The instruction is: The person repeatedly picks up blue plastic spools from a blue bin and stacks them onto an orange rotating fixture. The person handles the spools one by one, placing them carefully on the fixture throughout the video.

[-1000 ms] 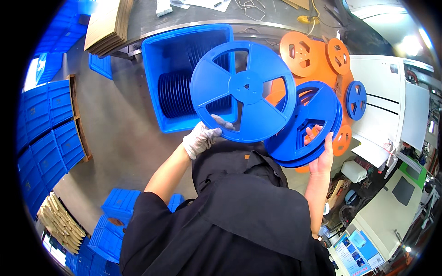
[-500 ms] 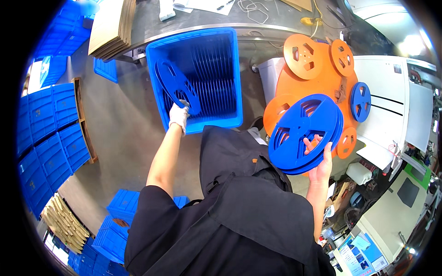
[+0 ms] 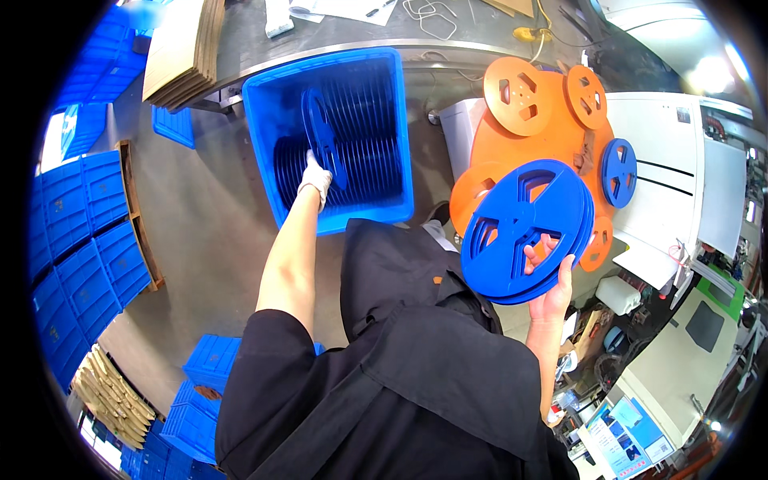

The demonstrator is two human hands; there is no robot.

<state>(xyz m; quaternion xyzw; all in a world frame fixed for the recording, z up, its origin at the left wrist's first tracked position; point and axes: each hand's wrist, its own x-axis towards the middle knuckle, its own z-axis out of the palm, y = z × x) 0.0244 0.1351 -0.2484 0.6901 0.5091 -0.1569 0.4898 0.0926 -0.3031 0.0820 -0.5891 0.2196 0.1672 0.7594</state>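
Note:
In the head view, my gloved left hand (image 3: pixel 317 178) is closed on the near edge of a blue reel (image 3: pixel 321 132). That reel stands nearly on edge inside a blue crate (image 3: pixel 326 222), over rows of more blue reels (image 3: pixel 368 172) packed upright. On the right, my bare right hand (image 3: pixel 550 280) holds a stack of several blue reels (image 3: pixel 512 210), its fingers passing through a cut-out and its thumb at the rim. The stack is tilted in front of a round orange table-like disc (image 3: pixel 552 144).
Orange reels (image 3: pixel 518 96) and a single blue reel (image 3: pixel 619 174) sit around the orange disc. Past the crate runs a metal bench (image 3: pixel 336 36) with papers and cardboard (image 3: pixel 184 52). Blue crates (image 3: pixel 88 192) are stacked at left; a white cabinet (image 3: pixel 660 160) stands at right.
My left hand and its reel have shifted right within the crate, and the reel has turned more edge-on, uncovering reels at the left. My right hand still holds the stack.

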